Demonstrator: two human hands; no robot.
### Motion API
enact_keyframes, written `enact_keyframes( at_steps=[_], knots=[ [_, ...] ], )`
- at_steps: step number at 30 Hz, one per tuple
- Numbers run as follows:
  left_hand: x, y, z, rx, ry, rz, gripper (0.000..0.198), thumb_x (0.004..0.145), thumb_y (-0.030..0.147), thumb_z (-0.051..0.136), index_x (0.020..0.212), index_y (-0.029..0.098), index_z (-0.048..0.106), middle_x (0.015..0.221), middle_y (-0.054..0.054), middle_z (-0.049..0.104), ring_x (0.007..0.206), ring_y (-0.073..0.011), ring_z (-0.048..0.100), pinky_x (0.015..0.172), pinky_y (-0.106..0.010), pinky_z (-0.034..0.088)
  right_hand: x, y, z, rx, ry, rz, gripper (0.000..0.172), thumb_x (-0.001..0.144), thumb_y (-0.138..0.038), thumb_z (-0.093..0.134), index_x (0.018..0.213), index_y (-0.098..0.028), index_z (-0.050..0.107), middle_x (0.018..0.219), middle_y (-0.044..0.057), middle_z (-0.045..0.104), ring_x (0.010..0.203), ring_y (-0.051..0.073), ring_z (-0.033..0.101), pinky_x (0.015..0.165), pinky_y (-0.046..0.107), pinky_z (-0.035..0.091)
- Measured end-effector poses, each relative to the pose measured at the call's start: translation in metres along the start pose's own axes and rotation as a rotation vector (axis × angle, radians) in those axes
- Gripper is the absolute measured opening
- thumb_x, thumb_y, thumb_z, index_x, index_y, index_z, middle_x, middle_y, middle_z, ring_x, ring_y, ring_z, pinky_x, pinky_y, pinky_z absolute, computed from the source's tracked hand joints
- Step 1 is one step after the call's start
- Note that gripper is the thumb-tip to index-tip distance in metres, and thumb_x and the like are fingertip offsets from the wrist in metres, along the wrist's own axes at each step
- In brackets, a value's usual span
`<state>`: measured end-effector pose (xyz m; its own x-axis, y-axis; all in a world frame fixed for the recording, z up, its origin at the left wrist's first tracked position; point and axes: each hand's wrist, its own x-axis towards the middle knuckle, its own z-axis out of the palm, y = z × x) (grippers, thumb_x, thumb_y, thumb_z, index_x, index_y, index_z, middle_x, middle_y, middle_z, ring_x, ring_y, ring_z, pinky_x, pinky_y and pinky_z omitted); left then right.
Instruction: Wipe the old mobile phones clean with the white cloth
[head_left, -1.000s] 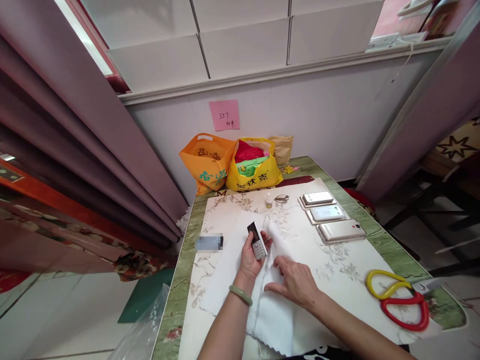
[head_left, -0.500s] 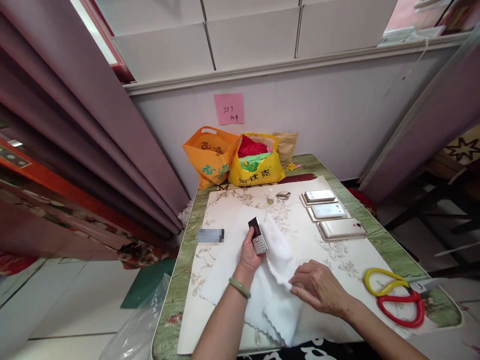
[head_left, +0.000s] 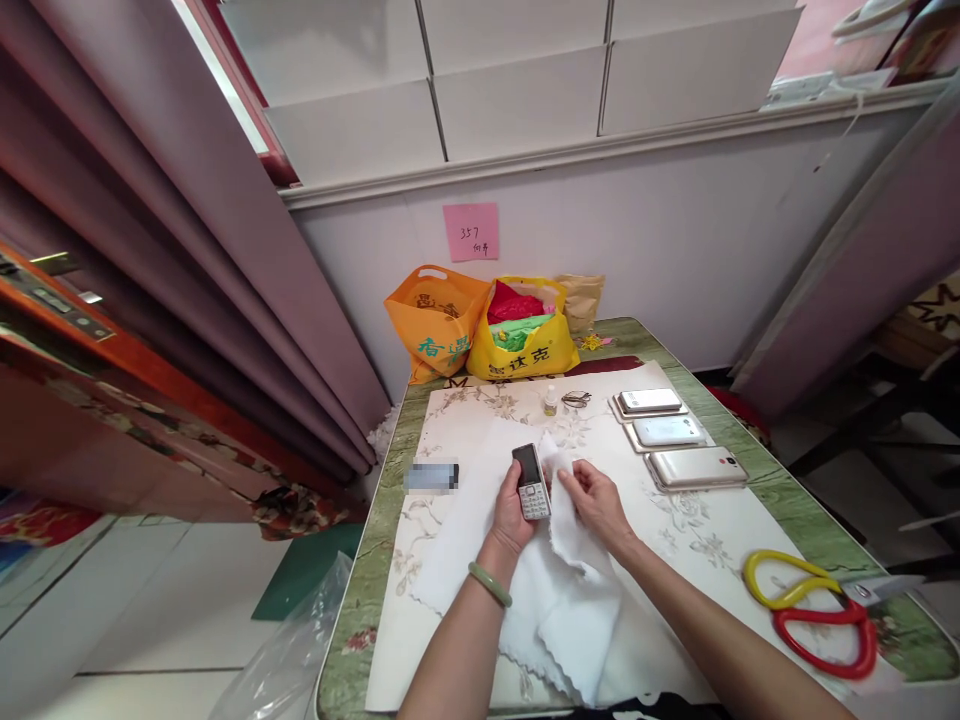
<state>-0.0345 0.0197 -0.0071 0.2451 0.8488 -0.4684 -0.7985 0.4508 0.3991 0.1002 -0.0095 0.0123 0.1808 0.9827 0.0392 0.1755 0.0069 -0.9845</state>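
A small keypad phone (head_left: 533, 484), silver with a dark screen, is gripped in my left hand (head_left: 512, 515), its keys facing up. My right hand (head_left: 598, 503) pinches a fold of the white cloth (head_left: 574, 620) close to the phone's right side. The rest of that cloth spreads under both hands, with a wavy cut edge toward me. On my left wrist is a green bangle (head_left: 490, 584). To the left of the cloth lies a flat rectangular thing (head_left: 433, 477), blurred out, with a dark right end.
Several phones (head_left: 696, 468) lie in overlapping rows at right. Large scissors (head_left: 814, 610) with yellow and red handles rest by the right edge. A small bottle (head_left: 550, 402) and glasses (head_left: 576, 399) are farther back. An orange bag (head_left: 435, 320) and a yellow bag (head_left: 523, 350) stand along the wall.
My right hand has moved up and left along the cloth, bringing a fold beside the phone. The phone stays in my left hand. The whole view has shifted slightly.
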Motion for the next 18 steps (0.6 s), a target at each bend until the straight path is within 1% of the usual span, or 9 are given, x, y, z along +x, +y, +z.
enact_keyframes(
  at_steps=[3,5,6,8,10,12,14,16,18],
  knots=[
    [0.001,-0.003,-0.001,0.082,0.019,0.052,0.037,0.076,0.041,0.07,0.097,0.011,0.066,0.078,-0.007,0.071,0.071,-0.0204,0.069,0.075,-0.034,0.055,-0.003,-0.002,-0.011,0.153,0.083,0.029,0.042,0.082,-0.06,0.057,0.072,-0.02,0.056,0.059,-0.003,0.049,0.052,0.012,0.041,0.048,0.023,0.033],
    [-0.001,-0.004,0.0,0.147,-0.009,0.103,0.039,0.075,0.042,0.071,0.099,0.012,0.065,0.082,-0.007,0.072,0.074,-0.0208,0.069,0.075,-0.033,0.054,0.0,-0.004,-0.012,0.192,0.11,0.077,0.046,0.083,-0.062,0.053,0.071,-0.018,0.059,0.058,-0.001,0.052,0.052,0.012,0.043,0.047,0.023,0.035],
    [-0.003,-0.004,0.001,0.178,-0.034,0.124,0.04,0.075,0.043,0.071,0.1,0.013,0.065,0.085,-0.007,0.072,0.076,-0.0207,0.069,0.076,-0.033,0.053,0.002,-0.005,-0.011,0.207,0.099,0.111,0.05,0.084,-0.064,0.049,0.072,-0.018,0.062,0.06,0.0,0.055,0.052,0.013,0.045,0.047,0.024,0.037],
    [-0.009,-0.004,0.004,0.249,-0.09,0.161,0.041,0.075,0.045,0.07,0.102,0.015,0.064,0.091,-0.008,0.071,0.081,-0.0202,0.068,0.078,-0.032,0.052,0.006,-0.008,-0.006,0.246,0.049,0.176,0.055,0.084,-0.067,0.046,0.077,-0.017,0.066,0.069,0.004,0.062,0.054,0.014,0.051,0.047,0.024,0.04],
    [-0.017,-0.003,0.009,0.325,-0.111,0.2,0.041,0.076,0.045,0.069,0.106,0.017,0.063,0.095,-0.008,0.07,0.084,-0.0194,0.067,0.08,-0.031,0.051,0.009,-0.013,0.0,0.268,-0.004,0.193,0.053,0.079,-0.068,0.053,0.081,-0.017,0.067,0.077,0.006,0.065,0.056,0.015,0.053,0.046,0.025,0.042],
    [-0.026,-0.002,0.015,0.402,-0.099,0.244,0.043,0.077,0.046,0.068,0.109,0.018,0.061,0.098,-0.007,0.069,0.087,-0.0189,0.066,0.081,-0.03,0.05,0.009,-0.018,0.005,0.238,-0.022,0.163,0.048,0.073,-0.065,0.063,0.081,-0.018,0.065,0.074,0.004,0.064,0.053,0.014,0.052,0.045,0.024,0.041],
    [-0.036,-0.002,0.022,0.48,-0.096,0.292,0.042,0.08,0.049,0.064,0.107,0.018,0.061,0.098,-0.007,0.068,0.088,-0.0186,0.064,0.081,-0.029,0.048,0.007,-0.024,0.007,0.157,0.003,0.102,0.044,0.072,-0.063,0.066,0.078,-0.019,0.061,0.066,0.0,0.06,0.051,0.013,0.048,0.046,0.024,0.039],
    [-0.045,-0.002,0.029,0.578,-0.121,0.349,0.039,0.083,0.051,0.059,0.1,0.017,0.061,0.097,-0.007,0.067,0.087,-0.0176,0.062,0.081,-0.028,0.047,0.004,-0.029,0.007,0.064,0.047,0.024,0.043,0.076,-0.062,0.062,0.071,-0.02,0.056,0.061,-0.002,0.055,0.052,0.013,0.046,0.049,0.024,0.038],
    [-0.051,-0.003,0.035,0.7,-0.133,0.411,0.038,0.086,0.053,0.054,0.092,0.016,0.061,0.092,-0.005,0.065,0.084,-0.016,0.059,0.08,-0.027,0.045,0.002,-0.03,0.007,0.0,0.093,-0.035,0.045,0.083,-0.062,0.053,0.065,-0.021,0.051,0.058,-0.003,0.051,0.055,0.013,0.044,0.053,0.024,0.037]
  ],
)
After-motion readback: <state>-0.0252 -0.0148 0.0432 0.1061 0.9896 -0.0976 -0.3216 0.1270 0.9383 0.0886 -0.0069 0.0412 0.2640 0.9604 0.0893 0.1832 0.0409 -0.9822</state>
